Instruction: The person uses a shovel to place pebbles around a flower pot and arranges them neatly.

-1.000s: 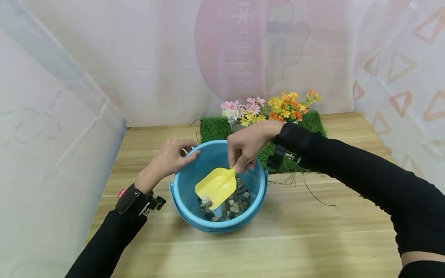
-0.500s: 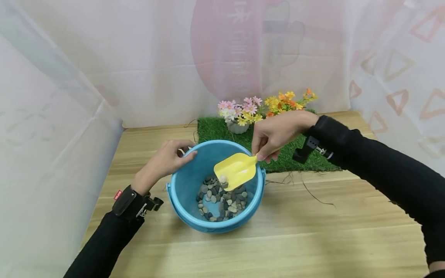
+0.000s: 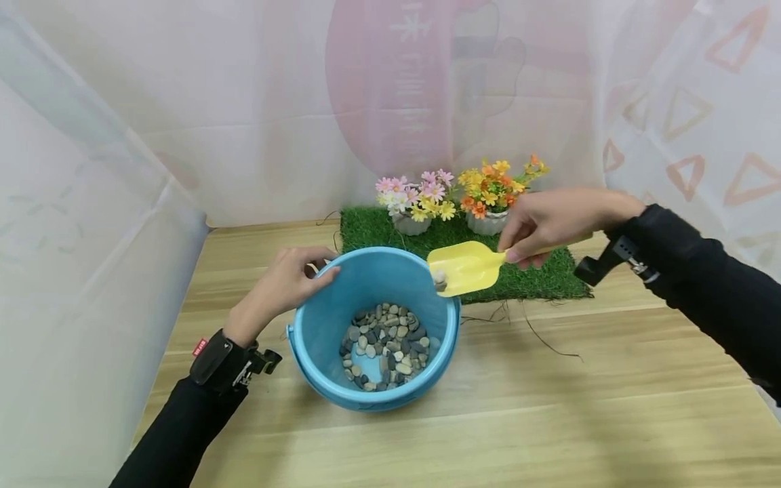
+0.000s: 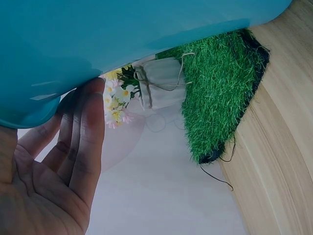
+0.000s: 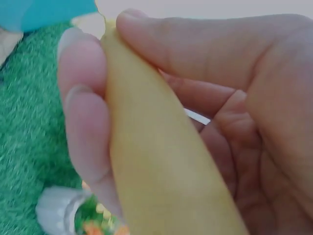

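Observation:
A blue bucket (image 3: 303, 379) stands on the table with grey and tan pebbles (image 3: 390, 339) spread over its bottom. On its left rim rests my left hand (image 3: 283, 281), thumb over the edge and fingers against the outer wall, also seen in the left wrist view (image 4: 58, 171). My right hand (image 3: 549, 227) pinches the handle of a small yellow shovel (image 3: 468, 268) between thumb and fingers. The shovel is held above the bucket's right rim, with a couple of small stones at its front edge. In the right wrist view the yellow handle (image 5: 156, 147) runs through the curled fingers.
Behind the bucket lies a green artificial grass mat (image 3: 378, 224). Two potted flower plants stand on it, one pink and yellow (image 3: 417, 196), one orange and yellow (image 3: 497, 190). Loose dark threads trail from the mat onto the wooden table (image 3: 549, 413). Printed cloth hangs around the sides.
My right hand has lifted the shovel up and to the right, from inside the bucket to over its right rim. My left hand has stayed on the rim.

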Tool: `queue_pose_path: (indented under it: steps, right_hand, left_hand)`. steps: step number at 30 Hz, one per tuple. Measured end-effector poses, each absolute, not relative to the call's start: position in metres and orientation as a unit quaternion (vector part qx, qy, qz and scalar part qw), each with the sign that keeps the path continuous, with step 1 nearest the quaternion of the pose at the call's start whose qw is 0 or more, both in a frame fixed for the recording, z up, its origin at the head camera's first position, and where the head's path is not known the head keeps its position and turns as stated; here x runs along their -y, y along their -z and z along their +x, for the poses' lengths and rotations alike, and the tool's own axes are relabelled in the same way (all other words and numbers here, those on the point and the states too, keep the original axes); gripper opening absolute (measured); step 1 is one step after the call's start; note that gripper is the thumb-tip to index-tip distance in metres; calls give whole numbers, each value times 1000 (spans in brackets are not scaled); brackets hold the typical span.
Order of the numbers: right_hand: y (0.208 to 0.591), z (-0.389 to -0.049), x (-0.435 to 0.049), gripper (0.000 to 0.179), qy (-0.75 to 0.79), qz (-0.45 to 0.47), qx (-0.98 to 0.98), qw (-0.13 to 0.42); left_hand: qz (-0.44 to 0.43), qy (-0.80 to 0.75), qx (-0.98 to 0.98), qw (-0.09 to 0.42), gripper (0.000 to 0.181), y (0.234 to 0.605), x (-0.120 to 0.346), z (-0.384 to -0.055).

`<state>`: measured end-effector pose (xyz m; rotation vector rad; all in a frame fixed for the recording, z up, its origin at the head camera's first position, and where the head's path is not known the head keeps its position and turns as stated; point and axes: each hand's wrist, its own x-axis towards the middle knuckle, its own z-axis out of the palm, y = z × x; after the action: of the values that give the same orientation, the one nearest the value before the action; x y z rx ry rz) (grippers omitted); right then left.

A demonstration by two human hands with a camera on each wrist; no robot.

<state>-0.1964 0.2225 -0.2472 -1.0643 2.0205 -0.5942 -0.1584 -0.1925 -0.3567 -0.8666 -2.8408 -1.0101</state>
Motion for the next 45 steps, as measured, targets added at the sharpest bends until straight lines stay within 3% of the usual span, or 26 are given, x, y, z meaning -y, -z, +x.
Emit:
queue_pose_path:
  steps: [7,19,31,45]
  right_hand:
    - [264,-191,-276,17,269,-307,-835,369]
    - [343,-187,-348,23,347,-185,-865,311]
    - [391,-193,-367,33,404,-72,-853,322]
    - [402,-216,-369,34,371,-54,-861,345]
  left_hand:
    - [-276,323,905,0,23,358,190,-158]
    - [-280,330,902,8,22,358,192,-158]
    - [-283,330,901,8,22,360,192,-157]
    - [-282,329,901,11,22,360,192,-157]
